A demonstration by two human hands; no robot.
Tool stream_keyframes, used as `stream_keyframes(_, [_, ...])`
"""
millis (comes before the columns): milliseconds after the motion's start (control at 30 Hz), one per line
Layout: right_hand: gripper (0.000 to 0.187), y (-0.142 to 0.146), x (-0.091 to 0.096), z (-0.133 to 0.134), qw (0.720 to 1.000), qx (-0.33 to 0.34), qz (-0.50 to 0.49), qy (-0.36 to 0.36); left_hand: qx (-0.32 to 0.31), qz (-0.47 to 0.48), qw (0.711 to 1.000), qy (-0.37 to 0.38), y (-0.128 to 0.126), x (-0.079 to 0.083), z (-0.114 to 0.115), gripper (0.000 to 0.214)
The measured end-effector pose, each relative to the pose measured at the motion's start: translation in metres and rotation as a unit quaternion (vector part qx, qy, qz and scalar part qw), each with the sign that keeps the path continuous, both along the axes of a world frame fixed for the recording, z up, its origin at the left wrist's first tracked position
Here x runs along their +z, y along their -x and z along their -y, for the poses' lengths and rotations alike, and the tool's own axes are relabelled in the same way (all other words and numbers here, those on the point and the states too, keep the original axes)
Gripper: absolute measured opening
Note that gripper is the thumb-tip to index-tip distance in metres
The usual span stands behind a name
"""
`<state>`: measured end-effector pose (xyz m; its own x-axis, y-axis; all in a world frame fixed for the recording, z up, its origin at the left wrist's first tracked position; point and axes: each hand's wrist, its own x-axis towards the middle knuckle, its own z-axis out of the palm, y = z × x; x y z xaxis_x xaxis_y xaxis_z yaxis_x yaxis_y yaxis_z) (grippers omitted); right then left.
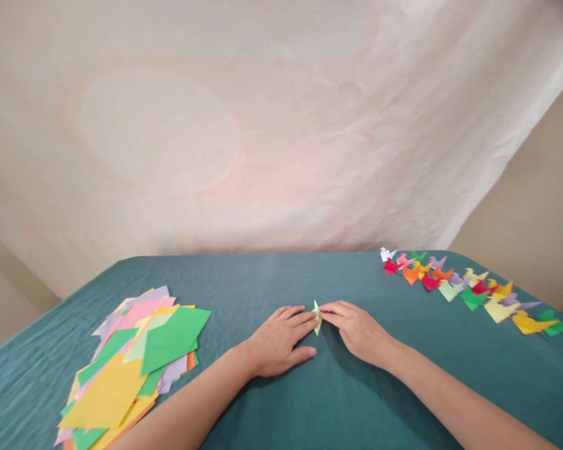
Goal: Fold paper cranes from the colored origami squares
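A small pale green folded paper [316, 317], pointed at its top and bottom, lies on the teal cloth between my two hands. My left hand [284, 340] rests flat with its fingers stretched out and thumb apart, a fingertip pressing on the paper's left side. From the right, my right hand [356, 328] has its thumb and fingers drawn together in a pinch at the paper's right edge. The fingertips hide part of the folds.
A loose pile of coloured paper sheets [176, 340] spreads over the left side of the teal-covered table [263, 281]. Several folded paper cranes [473, 297] stand in rows along the right edge. A pale cloth [281, 125] hangs behind the table.
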<state>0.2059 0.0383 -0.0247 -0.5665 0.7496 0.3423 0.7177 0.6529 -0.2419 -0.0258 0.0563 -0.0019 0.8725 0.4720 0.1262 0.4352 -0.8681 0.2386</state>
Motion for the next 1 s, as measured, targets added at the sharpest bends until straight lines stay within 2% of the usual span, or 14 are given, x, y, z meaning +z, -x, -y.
stream_keyframes(367, [0.039,0.005,0.0073,0.0027,0.997,-0.003,0.07,0.011,0.028,0.061,0.998,0.0,-0.0022,-0.0024,-0.0028,0.036])
stream_keyframes(567, [0.039,0.0044,0.0088,0.0035,0.997,-0.003,0.072,0.012,0.005,0.081,0.997,-0.001,0.001,-0.0027,-0.0047,0.031])
stream_keyframes(1000, [0.044,0.0031,0.004,0.0011,0.999,0.006,0.049,0.001,-0.003,0.083,0.996,-0.014,0.0014,-0.0018,-0.0046,0.032])
